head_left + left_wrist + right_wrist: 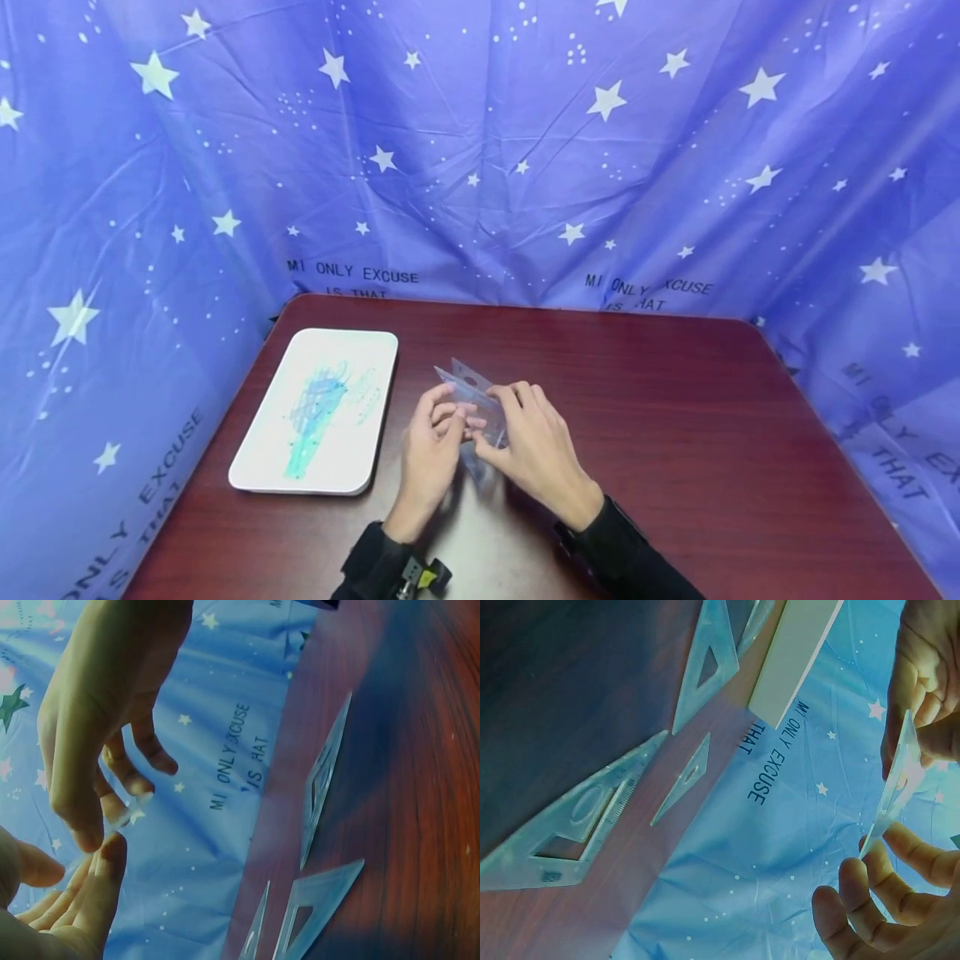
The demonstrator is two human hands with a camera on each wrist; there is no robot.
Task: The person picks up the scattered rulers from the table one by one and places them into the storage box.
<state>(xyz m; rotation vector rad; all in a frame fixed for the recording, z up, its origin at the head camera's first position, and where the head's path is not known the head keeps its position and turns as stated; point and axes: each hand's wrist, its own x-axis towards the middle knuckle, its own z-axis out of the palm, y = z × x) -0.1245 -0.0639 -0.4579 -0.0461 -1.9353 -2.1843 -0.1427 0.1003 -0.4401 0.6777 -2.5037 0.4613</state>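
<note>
A thin clear plastic set square [901, 769], seen nearly edge-on in the right wrist view, is held between both hands. My left hand [435, 450] pinches its upper end with the thumb and curled fingers. At its lower end, my right hand [536, 446] holds it by the fingertips. Beneath the hands, more clear set squares lie on the table: a large one [574, 821] with ruler marks, a small one [682, 780], and another [705, 671] farther off. In the head view, the hands hide much of this clear plastic.
On the left of the dark red table [675, 417] lies a white board [258, 433] with a blue-green pattern. A curved clear piece [756, 626] shows beside the far set square. Purple star-printed curtain [480, 150] surrounds the table's back and sides.
</note>
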